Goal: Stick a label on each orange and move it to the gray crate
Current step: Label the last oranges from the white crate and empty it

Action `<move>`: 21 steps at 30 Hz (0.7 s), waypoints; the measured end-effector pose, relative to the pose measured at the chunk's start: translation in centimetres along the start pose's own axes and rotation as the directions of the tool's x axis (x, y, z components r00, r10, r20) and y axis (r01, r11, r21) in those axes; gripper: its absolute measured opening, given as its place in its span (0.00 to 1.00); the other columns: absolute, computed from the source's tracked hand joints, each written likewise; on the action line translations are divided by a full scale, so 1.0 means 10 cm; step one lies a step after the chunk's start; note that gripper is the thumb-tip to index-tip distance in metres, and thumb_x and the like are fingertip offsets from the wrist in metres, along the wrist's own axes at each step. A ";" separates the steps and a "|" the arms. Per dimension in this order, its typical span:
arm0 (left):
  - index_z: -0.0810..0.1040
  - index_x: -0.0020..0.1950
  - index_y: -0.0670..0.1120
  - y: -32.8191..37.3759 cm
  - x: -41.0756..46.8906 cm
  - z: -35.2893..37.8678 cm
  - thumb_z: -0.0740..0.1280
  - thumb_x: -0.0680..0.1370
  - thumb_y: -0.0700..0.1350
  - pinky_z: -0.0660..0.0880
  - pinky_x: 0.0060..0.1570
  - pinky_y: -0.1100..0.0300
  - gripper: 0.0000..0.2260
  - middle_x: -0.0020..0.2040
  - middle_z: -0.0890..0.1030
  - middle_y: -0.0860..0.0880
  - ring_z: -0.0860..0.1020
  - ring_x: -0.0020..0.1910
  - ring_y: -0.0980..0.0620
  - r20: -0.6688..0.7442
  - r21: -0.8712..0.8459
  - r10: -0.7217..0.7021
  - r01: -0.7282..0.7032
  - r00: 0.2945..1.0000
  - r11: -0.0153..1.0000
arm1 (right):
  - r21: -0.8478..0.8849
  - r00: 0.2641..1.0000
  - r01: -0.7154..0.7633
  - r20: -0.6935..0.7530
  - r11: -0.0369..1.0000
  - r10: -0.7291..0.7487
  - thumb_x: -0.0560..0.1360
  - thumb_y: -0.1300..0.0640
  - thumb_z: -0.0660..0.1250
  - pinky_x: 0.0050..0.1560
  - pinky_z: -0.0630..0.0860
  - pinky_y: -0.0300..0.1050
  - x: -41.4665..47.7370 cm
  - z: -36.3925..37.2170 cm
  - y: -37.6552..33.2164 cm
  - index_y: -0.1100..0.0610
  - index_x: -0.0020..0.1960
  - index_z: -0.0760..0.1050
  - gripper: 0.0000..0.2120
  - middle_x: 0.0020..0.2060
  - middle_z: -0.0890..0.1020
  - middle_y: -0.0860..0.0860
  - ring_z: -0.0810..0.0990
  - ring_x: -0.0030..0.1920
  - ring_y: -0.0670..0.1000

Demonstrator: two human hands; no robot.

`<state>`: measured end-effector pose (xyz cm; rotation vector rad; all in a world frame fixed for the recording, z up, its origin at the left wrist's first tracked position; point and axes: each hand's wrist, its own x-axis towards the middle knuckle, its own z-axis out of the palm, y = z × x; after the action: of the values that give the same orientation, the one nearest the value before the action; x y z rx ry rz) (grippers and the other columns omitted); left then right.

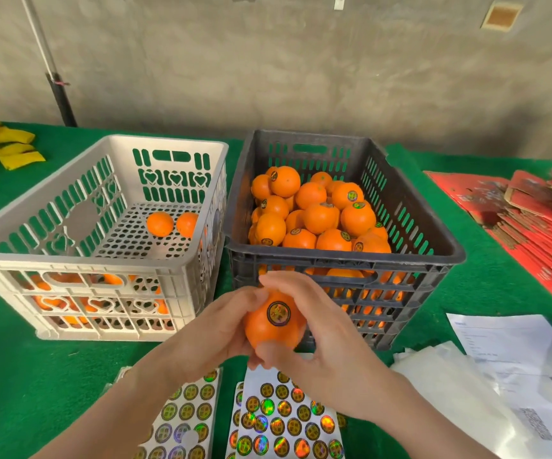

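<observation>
Nearest table edge, sticker sheets (284, 422): overlapping sheets of round holographic labels under both forearms; the number of sheets cannot be made out.
Held orange (274, 329): up off the cloth, in front of the near wall of the gray crate (344, 260) and below its rim. It is round, with no long axis to tell. Its label (278, 313) faces up toward the person.
Left hand (215, 323): fingers curled round the fruit's left side.
Right hand (321, 346): fingers curled over the top and right side, thumb low at the front.
Open room: bare green cloth (19, 376) left of the hands; papers (506, 342) crowd the right.
White crate (102, 256): on the left; two oranges (160, 223) seen over the rim, more through the slots.
Gray crate: on the right, just beside the white one; heaped oranges (317, 217), many labelled, too many to count.
Beyond: red cartons (533, 220) on the right, yellow scraps (3, 147) on the left, concrete wall (268, 61).
</observation>
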<state>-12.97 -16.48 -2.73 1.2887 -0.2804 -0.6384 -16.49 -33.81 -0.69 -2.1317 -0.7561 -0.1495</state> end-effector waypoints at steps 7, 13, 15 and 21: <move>0.76 0.33 0.50 0.64 0.35 0.12 0.48 0.81 0.61 0.71 0.27 0.63 0.26 0.24 0.75 0.48 0.73 0.24 0.55 -0.232 0.561 0.489 -0.295 0.841 0.774 | -0.035 0.970 0.044 -0.239 0.998 -0.051 0.63 0.51 0.77 0.60 0.68 0.31 0.47 -0.46 -0.01 0.38 0.67 0.58 0.39 0.63 0.67 0.42 0.68 0.64 0.38; 0.76 0.53 0.44 0.84 1.22 -0.23 0.64 0.79 0.47 0.73 0.45 0.55 0.08 0.49 0.81 0.44 0.78 0.48 0.45 -0.277 0.958 0.429 0.213 0.860 0.192 | -0.187 0.922 -0.201 -0.368 0.962 0.122 0.62 0.57 0.80 0.57 0.62 0.27 1.42 -0.98 0.56 0.54 0.69 0.62 0.41 0.62 0.69 0.53 0.68 0.61 0.47; 0.75 0.55 0.44 0.75 1.34 -0.27 0.65 0.78 0.51 0.74 0.49 0.52 0.12 0.54 0.79 0.44 0.77 0.53 0.43 -0.278 0.959 0.284 0.284 0.918 0.020 | -0.202 0.897 -0.313 -0.384 0.928 0.219 0.62 0.59 0.79 0.58 0.64 0.37 1.78 -1.15 0.91 0.58 0.69 0.62 0.41 0.64 0.69 0.56 0.68 0.64 0.53; 0.74 0.50 0.45 0.66 1.40 -0.34 0.63 0.78 0.54 0.67 0.39 0.56 0.12 0.45 0.76 0.47 0.76 0.47 0.46 -0.301 0.950 0.324 0.313 0.897 0.014 | -0.139 0.753 -0.597 -0.436 0.790 0.492 0.64 0.56 0.79 0.58 0.71 0.50 2.47 -1.21 1.85 0.59 0.68 0.60 0.41 0.64 0.73 0.59 0.72 0.65 0.60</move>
<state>1.90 -20.99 0.49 2.8785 -0.3642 0.0864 15.87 -39.98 3.08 -2.3907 0.1559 -0.3514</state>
